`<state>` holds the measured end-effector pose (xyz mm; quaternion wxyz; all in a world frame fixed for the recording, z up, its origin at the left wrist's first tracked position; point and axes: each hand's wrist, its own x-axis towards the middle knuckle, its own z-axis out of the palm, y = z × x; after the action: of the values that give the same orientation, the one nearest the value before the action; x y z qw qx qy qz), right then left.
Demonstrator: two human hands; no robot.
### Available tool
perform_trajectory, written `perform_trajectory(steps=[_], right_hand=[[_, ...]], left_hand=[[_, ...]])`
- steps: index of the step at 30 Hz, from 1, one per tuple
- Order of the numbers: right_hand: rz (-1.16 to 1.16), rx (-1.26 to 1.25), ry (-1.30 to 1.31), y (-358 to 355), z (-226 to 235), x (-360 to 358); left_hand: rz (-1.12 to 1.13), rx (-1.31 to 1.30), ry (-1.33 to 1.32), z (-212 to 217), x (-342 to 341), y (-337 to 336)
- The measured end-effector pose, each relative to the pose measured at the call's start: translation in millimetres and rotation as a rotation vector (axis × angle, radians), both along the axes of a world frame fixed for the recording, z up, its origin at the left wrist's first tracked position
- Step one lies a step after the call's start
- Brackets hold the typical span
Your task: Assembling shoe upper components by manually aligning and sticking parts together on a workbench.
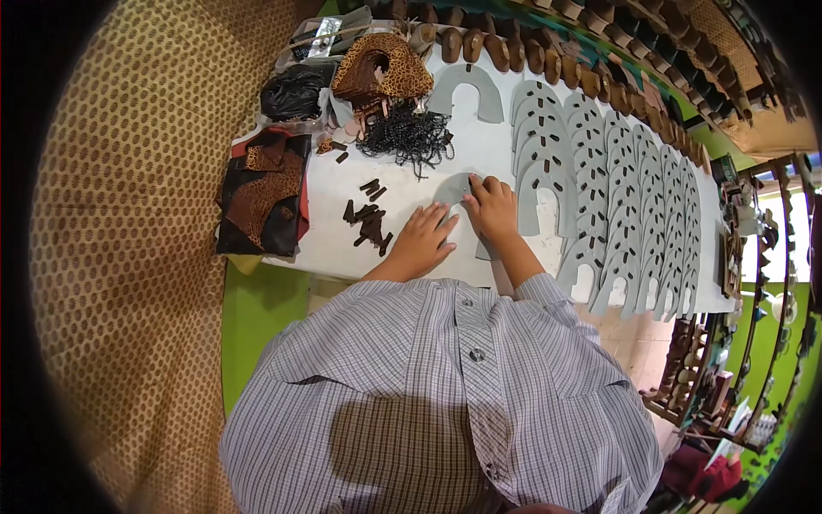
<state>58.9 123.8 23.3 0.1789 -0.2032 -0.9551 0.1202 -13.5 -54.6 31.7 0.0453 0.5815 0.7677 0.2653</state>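
Observation:
A grey horseshoe-shaped cut piece [452, 190] lies on the white table [325, 248] in front of me. My left hand [422, 242] rests flat on the table with fingers spread, its fingertips touching the piece's lower left edge. My right hand [491, 208] presses down on the piece's right side, fingers bent at its top edge. Small dark brown strips [368, 223] lie scattered just left of my left hand.
Overlapping rows of grey slotted horseshoe pieces [616, 188] cover the table's right half. A black beaded tangle [409, 137], a leopard-print shoe upper [381, 73], a black bag [295, 92] and patterned fabric [261, 193] sit at left. Wooden soles [548, 56] line the far edge.

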Motion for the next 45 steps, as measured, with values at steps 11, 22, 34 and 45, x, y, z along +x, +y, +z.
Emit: perform_trajectory(steps=[11, 22, 34, 45], right_hand=[[0.022, -0.042, 0.115, 6, -15, 3], [0.066, -0.007, 0.107, -2, -7, 15], [0.018, -0.073, 0.091, -1, -11, 15], [0.034, -0.051, 0.094, -3, -7, 16]], left_hand=[[0.006, -0.038, -0.030, -9, -6, -3], [0.027, -0.036, -0.082, -7, -6, -3], [0.184, -0.295, 0.148, 5, -9, 55], [0.219, -0.142, -0.096, 3, -28, 37]])
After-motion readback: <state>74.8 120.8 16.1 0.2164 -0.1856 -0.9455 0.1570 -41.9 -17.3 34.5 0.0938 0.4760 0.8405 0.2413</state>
